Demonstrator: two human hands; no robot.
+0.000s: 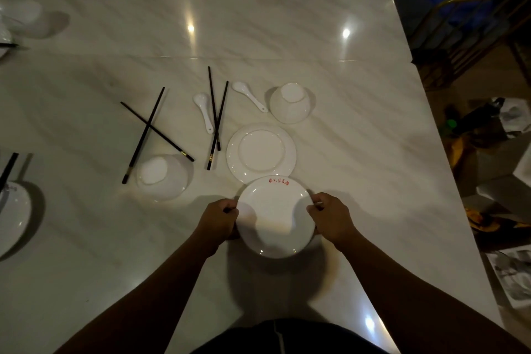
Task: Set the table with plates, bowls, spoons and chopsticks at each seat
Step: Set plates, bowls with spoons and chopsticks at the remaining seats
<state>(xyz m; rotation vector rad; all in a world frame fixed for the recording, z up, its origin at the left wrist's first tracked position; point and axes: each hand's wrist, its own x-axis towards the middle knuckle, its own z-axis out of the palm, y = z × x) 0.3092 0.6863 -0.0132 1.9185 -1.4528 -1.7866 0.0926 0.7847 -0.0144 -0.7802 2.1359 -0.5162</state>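
At the near side of the desk (pixel 115 253), you hold the lettered plate (pixel 274 217) by its rim, your left hand (pixel 219 220) curled around its left edge and your right hand (pixel 330 217) around its right. Its far rim overlaps an upturned plate (pixel 261 152) just beyond. Farther out lie two white spoons (pixel 204 112), two crossed pairs of black chopsticks (pixel 215 121), and an overturned bowl (pixel 291 103) at the right and another bowl (pixel 162 177) at the left.

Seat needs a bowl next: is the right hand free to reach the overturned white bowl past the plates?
Probably not yet: the right hand grips the red-lettered white plate; otherwise the overturned white bowl lies unobstructed.
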